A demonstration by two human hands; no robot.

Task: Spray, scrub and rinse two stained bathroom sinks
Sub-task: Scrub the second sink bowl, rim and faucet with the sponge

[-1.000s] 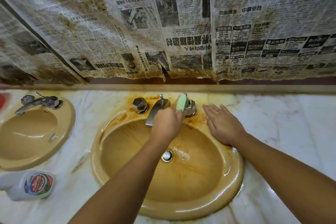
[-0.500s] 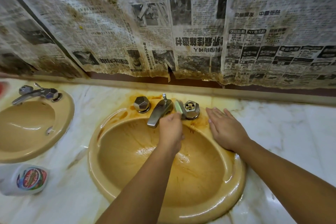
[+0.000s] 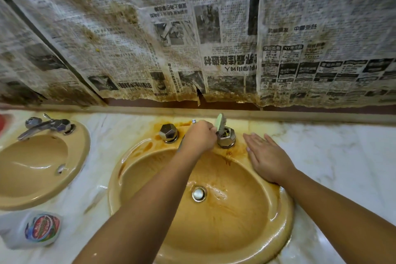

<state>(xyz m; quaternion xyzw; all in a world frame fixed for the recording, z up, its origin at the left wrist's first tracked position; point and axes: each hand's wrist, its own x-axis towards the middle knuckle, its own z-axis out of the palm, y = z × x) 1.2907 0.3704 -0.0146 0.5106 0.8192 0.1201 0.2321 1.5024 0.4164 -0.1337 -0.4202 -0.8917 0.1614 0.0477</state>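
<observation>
A tan oval sink [image 3: 282, 216] with brown stains fills the middle of the view. My left hand [image 3: 200, 137] grips a small green scrub brush [image 3: 220, 123], whose bristles stand on the right chrome tap handle [image 3: 226, 140]. That hand hides most of the spout. The left tap handle [image 3: 168, 133] is free. My right hand [image 3: 267, 158] lies flat, fingers straight, on the sink's back right rim. A second tan sink [image 3: 70, 169] with a chrome tap [image 3: 50, 125] is at the left.
A white cleaner bottle [image 3: 32, 228] with a colourful label lies on the marble counter [image 3: 342, 156] at the lower left. Stained newspaper [image 3: 192, 38] covers the wall behind. Something red [image 3: 3, 122] shows at the far left edge. The drain plug [image 3: 198, 193] sits mid-basin.
My left hand has moved the brush back up onto the right tap handle from beside the spout. My right hand stays flat on the rim. The view has shifted slightly.
</observation>
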